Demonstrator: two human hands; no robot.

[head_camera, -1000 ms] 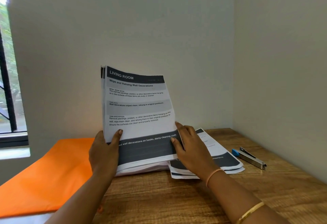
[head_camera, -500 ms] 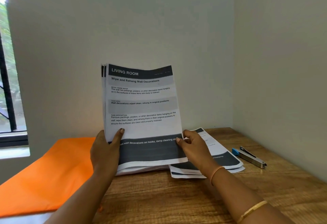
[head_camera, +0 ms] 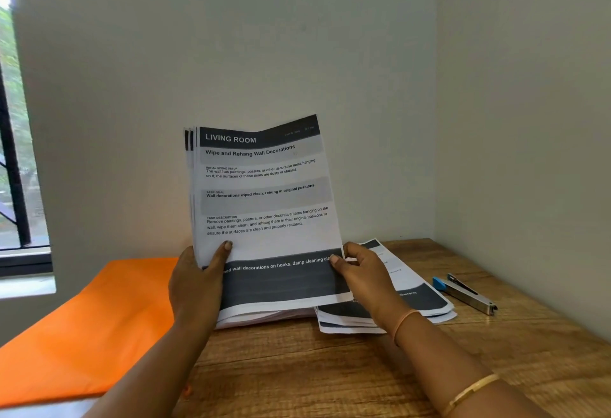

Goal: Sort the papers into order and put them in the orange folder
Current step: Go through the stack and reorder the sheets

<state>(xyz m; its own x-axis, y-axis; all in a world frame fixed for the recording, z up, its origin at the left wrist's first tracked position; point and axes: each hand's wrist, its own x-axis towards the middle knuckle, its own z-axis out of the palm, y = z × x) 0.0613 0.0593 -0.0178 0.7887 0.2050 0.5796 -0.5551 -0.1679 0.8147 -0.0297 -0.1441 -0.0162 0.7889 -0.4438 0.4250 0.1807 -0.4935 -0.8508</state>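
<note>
At the far left a dark-framed window (head_camera: 13, 153) shows green leaves outside. Below it, the orange folder (head_camera: 99, 325) lies flat and closed at the left end of the wooden table (head_camera: 330, 371), just beside my left hand (head_camera: 195, 285).

That hand grips the left edge of a stack of papers (head_camera: 264, 206), thumb curled across the front sheet and fingers hidden behind. The stack stands upright with its lower edge down on the wood. The top sheet is headed "LIVING ROOM".

My right hand (head_camera: 363, 278) pinches the right edge of the front sheet (how many sheets it has hold of, I cannot tell). Beneath that hand a second pile of papers (head_camera: 426, 298) lies flat. Just right of it, not touching, is a silver stapler (head_camera: 466, 293) with a blue end.

Plain pale walls meet in a corner behind the table's right end.
</note>
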